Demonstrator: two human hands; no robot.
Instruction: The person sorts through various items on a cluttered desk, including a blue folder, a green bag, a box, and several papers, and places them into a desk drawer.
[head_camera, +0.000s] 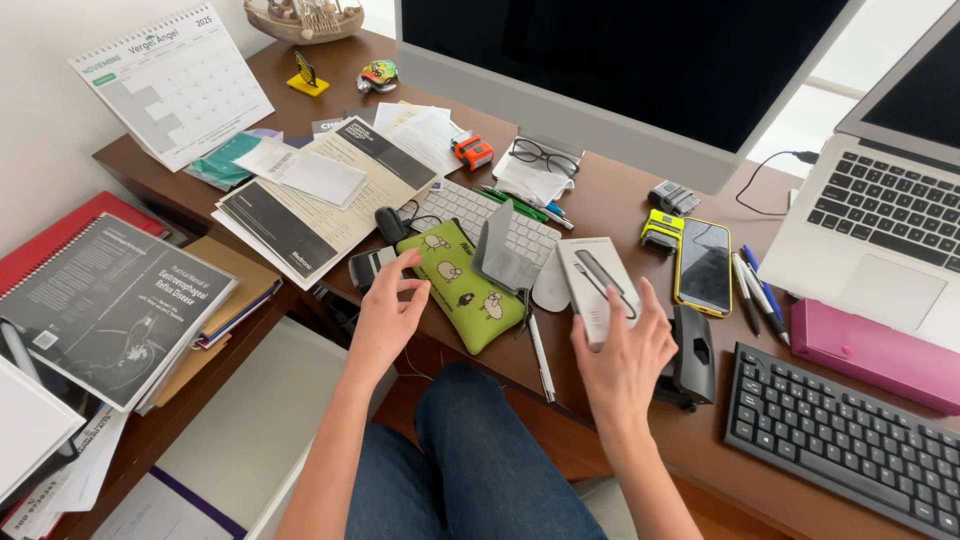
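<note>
My left hand hovers with fingers spread over the near edge of the wooden desk, its fingertips at the left side of a green pouch printed with sheep. My right hand grips a small white box from below, thumb on its left edge, fingers on its right. The box shows a slim grey device on its lid. A grey folded stand rests on the pouch, and a white pen lies between my hands.
A white keyboard, papers, glasses and a big monitor sit behind. Right of my hand lie a yellow-cased phone, pens, a black hole punch, black keyboard, pink case and laptop. Books stack at left.
</note>
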